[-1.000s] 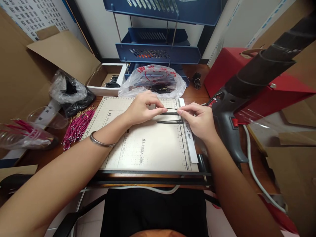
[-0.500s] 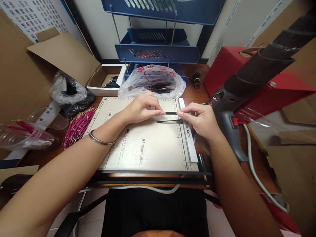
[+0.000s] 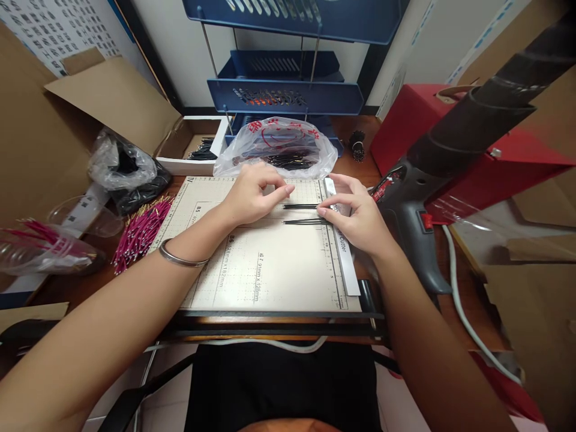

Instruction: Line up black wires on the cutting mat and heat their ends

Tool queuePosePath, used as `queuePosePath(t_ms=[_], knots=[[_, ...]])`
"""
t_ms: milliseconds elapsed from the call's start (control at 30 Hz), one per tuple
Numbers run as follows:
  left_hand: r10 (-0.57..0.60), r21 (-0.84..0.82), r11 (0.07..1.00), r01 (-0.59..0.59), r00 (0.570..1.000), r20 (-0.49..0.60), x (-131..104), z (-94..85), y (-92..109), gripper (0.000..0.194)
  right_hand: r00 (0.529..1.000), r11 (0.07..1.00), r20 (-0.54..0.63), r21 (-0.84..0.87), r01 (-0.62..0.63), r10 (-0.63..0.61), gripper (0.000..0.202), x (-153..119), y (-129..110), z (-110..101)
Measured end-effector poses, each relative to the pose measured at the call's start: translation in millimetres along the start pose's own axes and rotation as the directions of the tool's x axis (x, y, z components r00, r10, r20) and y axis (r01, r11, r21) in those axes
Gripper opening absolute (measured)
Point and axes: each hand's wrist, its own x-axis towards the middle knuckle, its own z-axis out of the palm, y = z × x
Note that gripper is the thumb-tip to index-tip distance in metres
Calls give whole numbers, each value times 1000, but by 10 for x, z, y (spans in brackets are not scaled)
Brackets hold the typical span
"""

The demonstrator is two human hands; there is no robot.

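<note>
My right hand (image 3: 355,213) is at the white guard strip of a paper cutter (image 3: 288,270), thumb and index finger closed on the right ends of a small bundle of black wires (image 3: 300,206). The wires lie across the cutter's gridded board. Just below them, a second group of thin black wires (image 3: 303,222) rests on the board, its right ends close to my right thumb. My left hand (image 3: 256,192) hovers left of the upper bundle, thumb stretched out and fingers bent, holding nothing that I can see. A metal bangle circles my left wrist.
Pink wires (image 3: 141,234) lie left of the board. Behind it are a plastic bag (image 3: 276,150) of black wires, an open box (image 3: 193,141) and blue racks (image 3: 288,96). A grey heat gun (image 3: 427,204) and a red case (image 3: 414,120) stand at the right.
My left hand has let go of the left ends of the upper wires and lifted slightly away. My right hand has shifted a little left, still at their right ends.
</note>
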Motion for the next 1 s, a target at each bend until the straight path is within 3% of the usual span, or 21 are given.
queuePosePath(t_ms=[400, 633, 1000], knots=[[34, -15, 999, -33, 993, 109, -18, 32, -21, 18, 1000, 1000, -26, -11, -1, 1, 7, -17, -5, 17], [64, -41, 998, -56, 971, 228, -16, 7, 47, 19, 1000, 1000, -17, -25, -17, 17, 6, -21, -6, 6], [88, -6, 996, -89, 959, 269, -24, 15, 21, 15, 998, 999, -56, -19, -26, 25, 5, -13, 31, 17]])
